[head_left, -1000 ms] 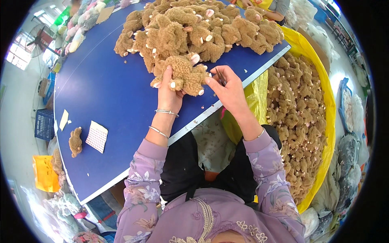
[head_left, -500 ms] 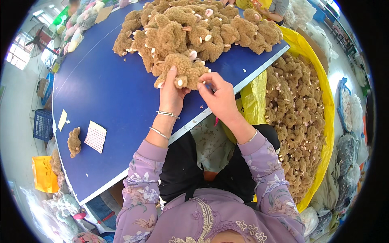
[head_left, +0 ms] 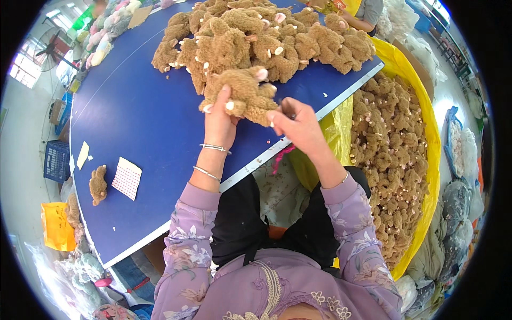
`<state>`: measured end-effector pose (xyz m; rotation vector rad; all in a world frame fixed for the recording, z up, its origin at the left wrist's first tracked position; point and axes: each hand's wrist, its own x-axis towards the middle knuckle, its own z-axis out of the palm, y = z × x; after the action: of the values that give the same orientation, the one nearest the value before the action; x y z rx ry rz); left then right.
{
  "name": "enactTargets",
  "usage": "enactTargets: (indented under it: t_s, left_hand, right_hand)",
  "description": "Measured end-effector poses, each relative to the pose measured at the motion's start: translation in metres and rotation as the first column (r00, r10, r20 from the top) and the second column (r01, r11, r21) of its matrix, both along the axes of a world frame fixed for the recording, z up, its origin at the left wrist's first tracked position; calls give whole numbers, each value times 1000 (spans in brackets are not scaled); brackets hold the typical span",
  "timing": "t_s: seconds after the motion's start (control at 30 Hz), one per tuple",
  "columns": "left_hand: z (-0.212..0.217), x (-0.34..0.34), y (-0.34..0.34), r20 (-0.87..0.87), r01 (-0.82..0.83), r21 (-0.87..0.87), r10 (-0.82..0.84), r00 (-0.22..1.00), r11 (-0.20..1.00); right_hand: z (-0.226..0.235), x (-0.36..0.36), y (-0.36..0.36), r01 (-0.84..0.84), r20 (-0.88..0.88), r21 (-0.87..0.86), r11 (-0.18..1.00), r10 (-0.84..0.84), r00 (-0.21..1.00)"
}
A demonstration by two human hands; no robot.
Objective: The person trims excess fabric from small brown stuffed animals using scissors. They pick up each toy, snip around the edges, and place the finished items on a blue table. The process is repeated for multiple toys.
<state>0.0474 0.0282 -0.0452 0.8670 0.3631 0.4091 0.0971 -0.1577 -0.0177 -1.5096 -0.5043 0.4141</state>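
A curly brown plush toy (head_left: 246, 95) with pale pink ears and small white tips is held over the near side of the blue table (head_left: 154, 101). My left hand (head_left: 221, 109) is closed round its left part, thumb on top. At the toy's lower right, my right hand (head_left: 298, 124) pinches the end of a limb between thumb and fingers. Something dark (head_left: 288, 108) shows inside that hand's curled fingers; its kind cannot be made out. Just beyond the held toy rises a heap of similar brown plush toys (head_left: 224, 42).
A yellow sack (head_left: 433, 160) full of brown plush pieces stands at my right. On the table's left lie a single brown toy (head_left: 98, 185) and a dotted sheet (head_left: 127, 178). A bright pink strip (head_left: 281, 158) hangs below the table edge. Another person's arm (head_left: 356, 21) is at the far right.
The held toy has tilted, its right end now lower. My right hand has shifted slightly right and down, drawing at the limb; my left hand has moved a little left.
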Motion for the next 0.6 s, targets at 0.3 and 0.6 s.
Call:
enactTargets:
  t_s: [0.3,0.6]
  left_hand:
    - [-4,-2,-22,12,291,29,-292,956,956]
    - [-21,4,-6,84,214,0,-213,973,977]
  right_hand:
    - [1,29,-18,-6,15,83,997,4,1000]
    - [-3,36,-28,-40,-150,155,987,63,987]
